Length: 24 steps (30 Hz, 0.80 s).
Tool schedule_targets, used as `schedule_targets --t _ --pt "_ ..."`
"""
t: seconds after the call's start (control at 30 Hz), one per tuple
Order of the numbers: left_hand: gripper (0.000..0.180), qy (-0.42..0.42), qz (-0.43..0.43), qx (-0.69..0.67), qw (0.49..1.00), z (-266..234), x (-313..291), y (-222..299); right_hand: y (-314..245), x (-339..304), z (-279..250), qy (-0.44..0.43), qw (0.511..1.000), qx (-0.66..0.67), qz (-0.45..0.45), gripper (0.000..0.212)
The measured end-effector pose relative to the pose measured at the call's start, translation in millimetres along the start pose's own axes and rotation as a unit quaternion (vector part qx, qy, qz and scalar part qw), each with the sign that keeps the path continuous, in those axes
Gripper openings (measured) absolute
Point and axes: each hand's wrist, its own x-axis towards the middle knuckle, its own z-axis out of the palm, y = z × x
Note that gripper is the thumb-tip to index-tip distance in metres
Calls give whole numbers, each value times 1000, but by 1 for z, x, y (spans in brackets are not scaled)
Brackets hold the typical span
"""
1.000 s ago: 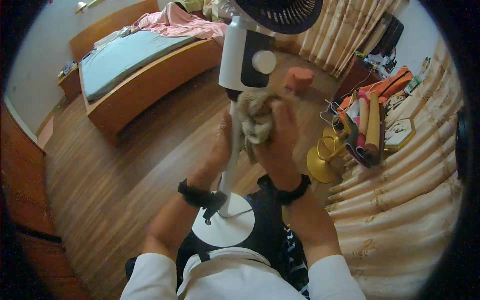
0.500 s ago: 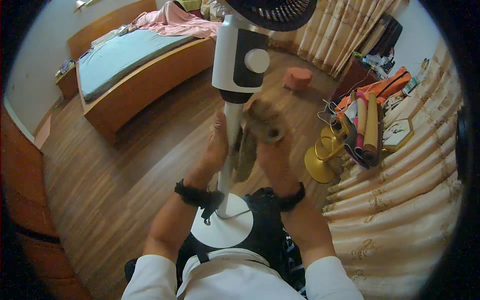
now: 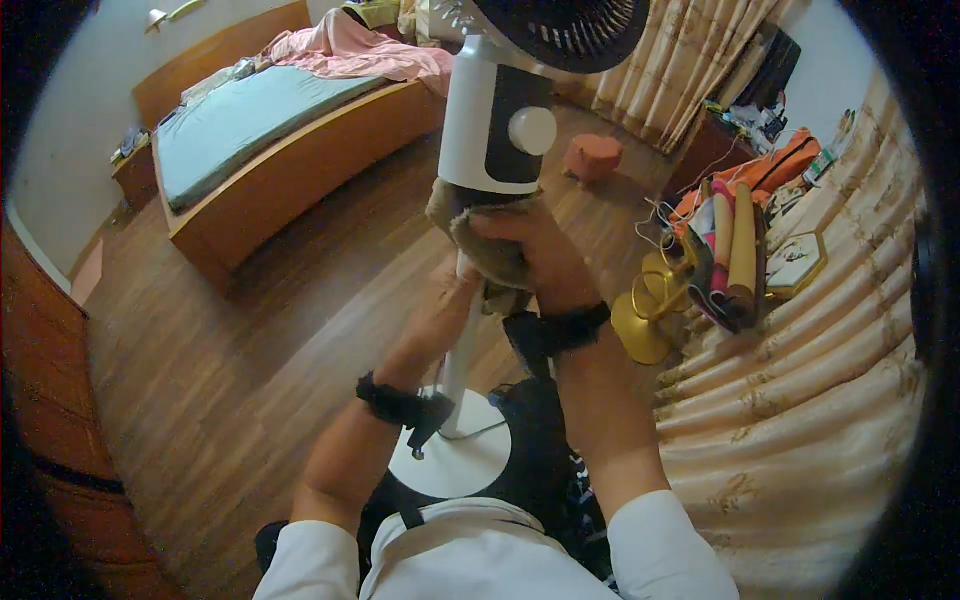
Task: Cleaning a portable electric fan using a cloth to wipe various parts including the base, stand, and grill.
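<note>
A white pedestal fan (image 3: 466, 125) stands upright before me, its round base (image 3: 450, 465) over my dark-clad lap. Its control box bears a large white knob (image 3: 532, 131) on a black panel, and the black fan head (image 3: 575, 25) runs out of view at the top. Just under the box, my right hand (image 3: 525, 235) is closed on a brownish-grey cloth (image 3: 490, 255) wrapped around the neck of the pole. My left hand (image 3: 452, 290) grips the white pole (image 3: 458, 370) below the cloth; its fingers are partly hidden. Black straps circle both wrists.
Beyond, at the left, is a wooden bed (image 3: 290, 155) with a light blue mattress. A red stool (image 3: 592, 158) stands on the wood floor. To the right are a gold stand (image 3: 640, 328), rolled mats (image 3: 740, 245) and a patterned curtain (image 3: 800, 440).
My right hand has moved up with the cloth and now presses it around the pole's neck. My left hand has shifted slightly lower. The fan's top has moved a little to the right.
</note>
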Motion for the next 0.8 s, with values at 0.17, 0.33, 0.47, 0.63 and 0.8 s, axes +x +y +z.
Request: schedule_targets --t 0.17,0.33,0.47,0.63,0.8 --pt "23 14 -54 -15 998 7 1 5 -1 -1 4 3 1000 7 20 34" --pt "26 12 -13 -88 996 -1 5 -29 21 0 31 214 961 -174 -10 26" --pt "31 42 -19 -44 998 8 0 -32 36 -3 19 261 908 -307 -118 29" --pt "28 18 -87 -63 994 0 -15 -46 49 -7 10 214 948 -228 -51 35" --pt "38 16 -102 27 994 10 -32 14 46 -20 14 198 944 -258 -57 30"
